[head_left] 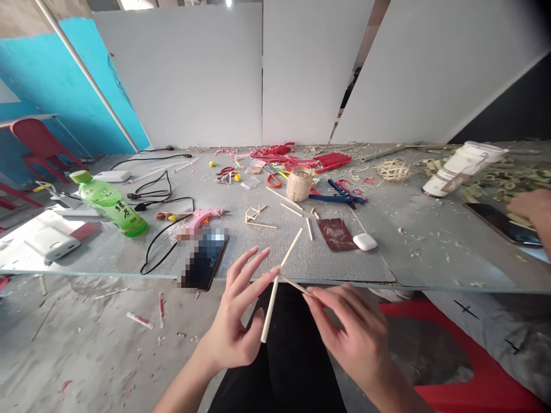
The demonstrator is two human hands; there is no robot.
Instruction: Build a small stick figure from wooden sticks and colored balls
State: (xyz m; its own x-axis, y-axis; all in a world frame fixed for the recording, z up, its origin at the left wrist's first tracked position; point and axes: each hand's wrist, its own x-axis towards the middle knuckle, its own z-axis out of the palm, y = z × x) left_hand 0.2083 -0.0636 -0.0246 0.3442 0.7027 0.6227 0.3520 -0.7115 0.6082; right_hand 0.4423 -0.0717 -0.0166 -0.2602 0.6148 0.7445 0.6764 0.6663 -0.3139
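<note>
1. In the head view, the left hand (239,327) holds a long stick (269,312) in front of the near edge of the desk (408,258). The thumb braces its lower part, one fingertip presses near its top, and the other fingers are straight and spread.
2. The long stick stands steeply, its lower end by the thumb and its top leaning slightly right, up to the desk edge. A loose stick (293,245) on the desk continues almost the same line. I cannot tell whether the two are joined.
3. The right hand (353,330) pinches a thin stick (296,285) between thumb and forefinger. It lies nearly flat and points left, with its tip touching the long stick's top, just beside the left fingertip.
4. Both hands sit near each other over the lap, with the crossing between them and nothing in the way.
5. Beyond lie a phone (202,258), a glue gun (206,217), a bottle (109,203), sandpaper (336,234), a white case (365,242), a cup (299,183) and pliers (338,198), all apart from the hands.
6. Another person's hand (534,209) rests at the far right, well apart.
</note>
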